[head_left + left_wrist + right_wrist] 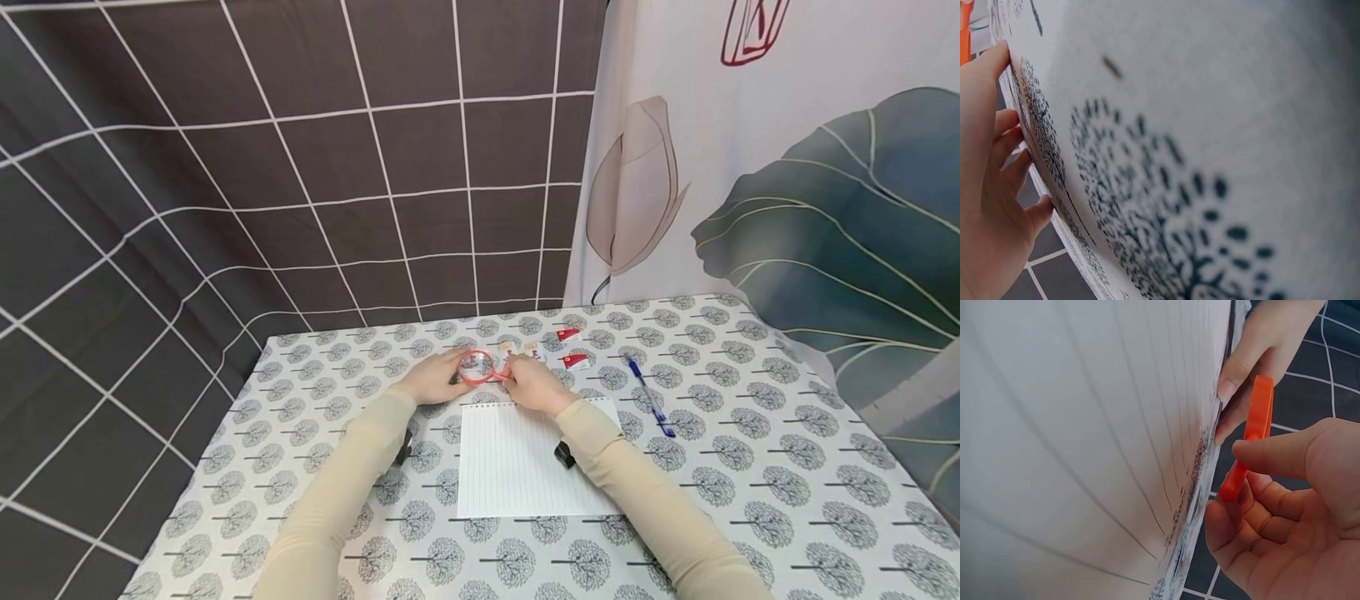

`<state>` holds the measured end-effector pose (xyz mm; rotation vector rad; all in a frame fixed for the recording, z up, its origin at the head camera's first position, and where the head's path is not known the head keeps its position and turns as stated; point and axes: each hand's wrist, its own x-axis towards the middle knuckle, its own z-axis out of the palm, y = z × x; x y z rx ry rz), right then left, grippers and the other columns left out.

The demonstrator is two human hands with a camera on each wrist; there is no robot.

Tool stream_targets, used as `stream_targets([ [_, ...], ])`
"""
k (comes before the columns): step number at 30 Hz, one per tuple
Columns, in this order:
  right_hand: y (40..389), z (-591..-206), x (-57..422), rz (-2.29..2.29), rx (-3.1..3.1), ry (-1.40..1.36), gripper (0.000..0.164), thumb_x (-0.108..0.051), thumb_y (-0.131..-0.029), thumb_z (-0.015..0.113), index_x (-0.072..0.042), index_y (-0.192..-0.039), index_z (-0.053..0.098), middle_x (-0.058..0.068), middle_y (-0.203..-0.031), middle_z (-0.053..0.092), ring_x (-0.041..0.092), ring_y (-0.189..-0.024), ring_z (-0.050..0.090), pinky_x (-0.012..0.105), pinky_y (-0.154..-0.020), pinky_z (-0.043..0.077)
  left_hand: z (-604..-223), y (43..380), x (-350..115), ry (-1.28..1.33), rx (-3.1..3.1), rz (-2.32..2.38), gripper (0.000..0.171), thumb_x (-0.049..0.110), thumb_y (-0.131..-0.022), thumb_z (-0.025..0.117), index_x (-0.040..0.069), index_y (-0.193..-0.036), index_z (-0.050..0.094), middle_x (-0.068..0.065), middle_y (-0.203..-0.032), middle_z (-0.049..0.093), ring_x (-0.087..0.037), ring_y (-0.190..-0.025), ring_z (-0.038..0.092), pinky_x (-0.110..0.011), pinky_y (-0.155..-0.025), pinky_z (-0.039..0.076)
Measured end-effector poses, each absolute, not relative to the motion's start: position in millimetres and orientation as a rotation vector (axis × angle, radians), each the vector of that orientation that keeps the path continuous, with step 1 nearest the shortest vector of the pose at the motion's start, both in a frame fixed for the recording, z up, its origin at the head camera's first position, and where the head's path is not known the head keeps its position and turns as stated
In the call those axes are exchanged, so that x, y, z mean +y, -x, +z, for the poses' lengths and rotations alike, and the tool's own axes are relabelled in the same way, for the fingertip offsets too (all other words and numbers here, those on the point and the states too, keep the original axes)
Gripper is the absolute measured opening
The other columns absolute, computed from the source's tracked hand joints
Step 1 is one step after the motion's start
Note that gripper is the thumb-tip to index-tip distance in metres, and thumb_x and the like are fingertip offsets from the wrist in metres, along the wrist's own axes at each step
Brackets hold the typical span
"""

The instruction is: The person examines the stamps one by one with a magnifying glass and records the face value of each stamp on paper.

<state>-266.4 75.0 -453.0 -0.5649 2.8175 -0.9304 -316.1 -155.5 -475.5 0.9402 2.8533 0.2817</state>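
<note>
My right hand (534, 383) pinches the handle of a red-rimmed magnifying glass (476, 366) between thumb and fingers. In the right wrist view the magnifying glass (1260, 407) appears edge-on, its orange-red rim held close above the tabletop. Beside the lens on its left, my left hand (435, 377) rests with its fingertips on the patterned tablecloth; nothing is in its grasp. The left wrist view shows that hand (991, 162) with fingers loosely spread at the cloth. A spiral-bound lined notepad (525, 467) lies just below both hands, its top edge partly under the right wrist.
Two red-and-white cards (576, 362) lie right of the hands. Small beige-and-white pieces (532, 349) sit behind the right hand. A blue pen (647, 392) lies right of the notepad. A dark gridded curtain (420, 167) hangs behind the tablecloth (420, 521).
</note>
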Motion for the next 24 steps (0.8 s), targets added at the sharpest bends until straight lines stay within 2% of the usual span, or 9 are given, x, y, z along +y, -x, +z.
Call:
stream_targets([
  [6,267,-445,77,-0.96,2.833,0.577,0.004,-0.003,-0.096,0.064,-0.001,-0.099,0.065,0.006,-0.088,0.06,0.018,-0.076,0.057,0.03,-0.07,0.054,-476,318,-156,-0.932,2.865,0.276,0.082,0.056,-0.098,0.052,0.007,-0.159,0.029,-0.013,-0.16,0.036,-0.032,-0.143,0.04,-0.049,-0.118,0.032],
  [13,267,-440,83,-0.943,2.89,0.611,0.011,-0.006,-0.096,0.065,0.001,-0.105,0.066,0.009,-0.095,0.065,0.018,-0.079,0.06,0.033,-0.076,0.056,-478,316,-156,-0.905,2.855,0.225,0.081,0.061,-0.099,0.046,0.007,-0.158,0.03,-0.013,-0.162,0.032,-0.032,-0.146,0.035,-0.049,-0.119,0.03],
  [19,269,-437,98,-0.978,2.868,0.583,0.01,-0.004,-0.096,0.064,0.003,-0.104,0.065,0.008,-0.089,0.062,0.017,-0.071,0.056,0.028,-0.065,0.053,-478,317,-156,-0.905,2.842,0.207,0.078,0.062,-0.1,0.043,0.012,-0.159,0.03,-0.007,-0.165,0.026,-0.027,-0.15,0.028,-0.05,-0.121,0.026],
  [24,275,-438,119,-1.018,2.894,0.564,0.012,0.0,-0.094,0.062,0.005,-0.105,0.063,0.011,-0.089,0.064,0.018,-0.068,0.056,0.029,-0.06,0.05,-474,313,-155,-0.875,2.826,0.212,0.077,0.06,-0.101,0.044,0.011,-0.159,0.032,-0.006,-0.166,0.025,-0.026,-0.151,0.026,-0.047,-0.122,0.023],
])
